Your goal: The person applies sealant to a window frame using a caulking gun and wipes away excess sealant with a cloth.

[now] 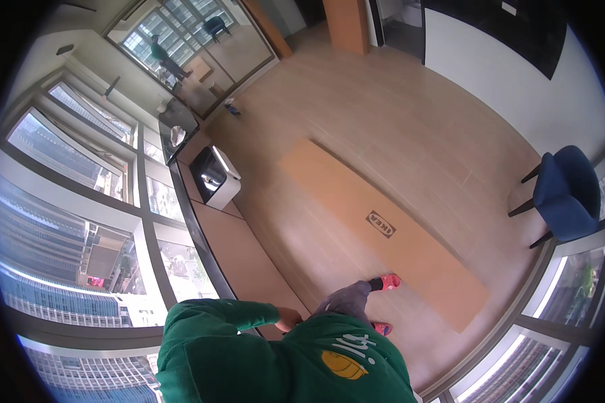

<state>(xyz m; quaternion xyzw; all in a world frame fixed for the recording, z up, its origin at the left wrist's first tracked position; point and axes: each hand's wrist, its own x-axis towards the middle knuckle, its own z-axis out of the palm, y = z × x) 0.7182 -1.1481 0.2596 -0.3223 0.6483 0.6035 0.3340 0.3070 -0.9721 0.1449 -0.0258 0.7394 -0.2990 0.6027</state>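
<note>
My left hand [289, 319] is at my waist, at the end of a green sleeve, beside the front of my green sweatshirt [249, 366]. Its fingers are too small and too hidden for me to tell whether they hold anything. My right hand is out of view. A long flat cardboard package [423, 258] with a dark printed mark lies on the floor in front of me. One of my feet, in a red slipper [389, 281], stands right by its near left edge.
A white box-shaped appliance with a dark front [215, 176] stands along the low cabinet [245, 252] by the windows on the left. A blue chair [566, 201] is at the right. A large mirror [245, 57] stands at the far left, with a small object [232, 107] on the floor near it.
</note>
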